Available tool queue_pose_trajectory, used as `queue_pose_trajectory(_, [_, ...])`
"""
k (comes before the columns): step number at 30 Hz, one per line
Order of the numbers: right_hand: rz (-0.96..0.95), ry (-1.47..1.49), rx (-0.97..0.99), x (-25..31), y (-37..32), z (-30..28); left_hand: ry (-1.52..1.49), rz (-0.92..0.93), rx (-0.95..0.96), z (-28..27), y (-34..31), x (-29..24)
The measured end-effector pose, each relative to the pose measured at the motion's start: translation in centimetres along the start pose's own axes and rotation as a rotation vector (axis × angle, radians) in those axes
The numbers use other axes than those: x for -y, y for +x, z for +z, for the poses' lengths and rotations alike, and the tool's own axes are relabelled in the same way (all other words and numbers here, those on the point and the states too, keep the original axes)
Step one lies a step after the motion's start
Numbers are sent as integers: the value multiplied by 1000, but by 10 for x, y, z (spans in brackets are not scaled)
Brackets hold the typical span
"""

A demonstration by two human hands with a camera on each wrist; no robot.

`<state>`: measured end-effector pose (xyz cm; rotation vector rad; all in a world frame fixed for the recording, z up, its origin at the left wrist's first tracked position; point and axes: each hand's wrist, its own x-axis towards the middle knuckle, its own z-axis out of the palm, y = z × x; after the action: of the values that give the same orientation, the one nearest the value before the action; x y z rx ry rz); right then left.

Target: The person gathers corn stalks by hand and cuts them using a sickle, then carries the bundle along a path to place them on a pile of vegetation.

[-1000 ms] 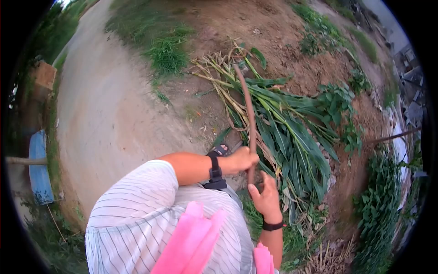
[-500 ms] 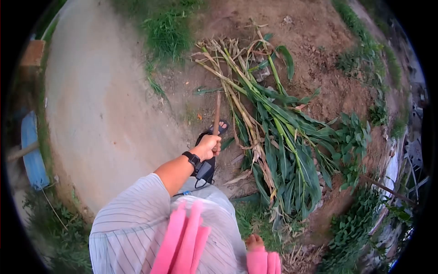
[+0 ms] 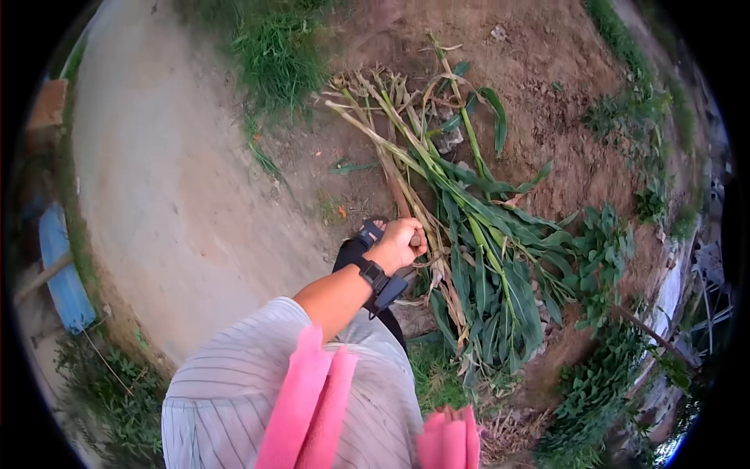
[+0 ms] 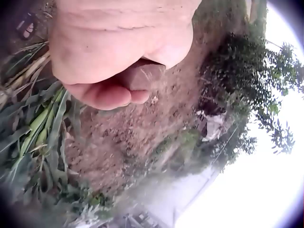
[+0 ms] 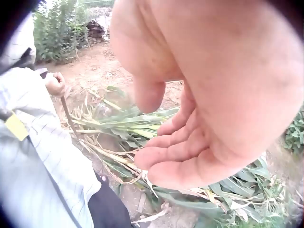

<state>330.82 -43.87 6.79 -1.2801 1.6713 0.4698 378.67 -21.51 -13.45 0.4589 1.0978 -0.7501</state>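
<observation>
My left hand (image 3: 400, 242) grips a brown wooden stick (image 3: 399, 195) near its end, and the stick slants down toward the ground. In the left wrist view, the cut end of the stick pokes out of the curled fingers (image 4: 102, 95). Beside that hand lies a heap of corn stalks (image 3: 488, 242), with dry butts at the far end and long green leaves nearer. My right hand (image 5: 213, 90) hangs with loosely bent fingers and holds nothing; in the head view, pink cloth (image 3: 312, 399) mostly hides it.
A pale paved path (image 3: 164, 180) runs along the left, with a grass tuft (image 3: 277, 62) at its edge. Bare brown soil (image 3: 547, 102) lies beyond the stalks. Leafy plants (image 3: 586, 399) grow on the right. My sandalled foot (image 3: 371, 232) stands close to the heap.
My right hand has left the stick and dropped to my side. My left hand has kept hold of it, and the stick has swung from raised to pointing down, then shifted right toward the stalks.
</observation>
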Motion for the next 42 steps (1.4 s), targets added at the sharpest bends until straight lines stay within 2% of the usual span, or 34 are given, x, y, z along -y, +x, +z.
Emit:
queue_pose_trajectory(4, [-35, 53, 51, -12, 13, 10, 55, -56, 158, 3, -20, -13])
queue_pose_trajectory(7, [-74, 111, 98, -20, 22, 22, 182, -38, 145, 28, -60, -15])
queue_pose_trajectory(8, [-72, 128, 102, -23, 24, 28, 158, -61, 254, 27, -64, -15])
queue_pose_trajectory(11, [30, 130, 48, -3, 2, 44, 381, 14, 214, 39, -78, -21])
queue_pose_trajectory(12, [72, 199, 105, -25, 21, 34, 412, 22, 224, 39, -71, -30])
queue_pose_trajectory(13, [115, 274, 163, -49, 42, 24, 461, 86, 104, 43, -62, -42])
queue_pose_trajectory(14, [116, 265, 168, -59, 45, 19, 539, 142, 65, 31, -39, -59])
queue_pose_trajectory(15, [117, 257, 174, -60, 42, 19, 654, 167, 33, 27, -23, -77])
queue_pose_trajectory(16, [68, 180, 127, -59, 41, 19, 735, 349, -125, 28, -6, -76])
queue_pose_trajectory(18, [22, 139, 50, -38, 19, 27, 766, 385, -239, 31, 15, -87])
queue_pose_trajectory(19, [18, 176, 23, -33, 11, 28, 819, 460, -196, 21, 23, -94])
queue_pose_trajectory(21, [20, 239, -12, -34, 4, 36, 611, 405, -292, 9, 29, -106])
queue_pose_trajectory(23, [35, 280, -26, -40, -1, 43, 651, 476, -307, 9, -9, -103])
queue_pose_trajectory(27, [54, 300, 4, -54, -4, 56, 905, 370, -52, -3, -25, -84])
queue_pose_trajectory(28, [67, 314, -18, -60, -6, 59, 990, 482, -39, 4, -24, -72])
queue_pose_trajectory(31, [70, 334, -72, -55, -27, 66, 1091, 460, 129, 47, -25, -53])
queue_pose_trajectory(33, [68, 341, -127, -59, -41, 71, 1005, 364, 251, 76, -1, -44])
queue_pose_trajectory(35, [66, 336, -183, -90, -49, 73, 926, 299, 346, 107, 20, -31])
queue_pose_trajectory(39, [215, 267, -120, -107, -79, 86, 803, 286, 342, 146, 63, -14])
queue_pose_trajectory(40, [236, 273, -120, -111, -84, 89, 842, 237, 339, 143, 64, -16])
queue_pose_trajectory(42, [264, 283, -114, -114, -84, 97, 866, 323, 201, 123, 58, -1])
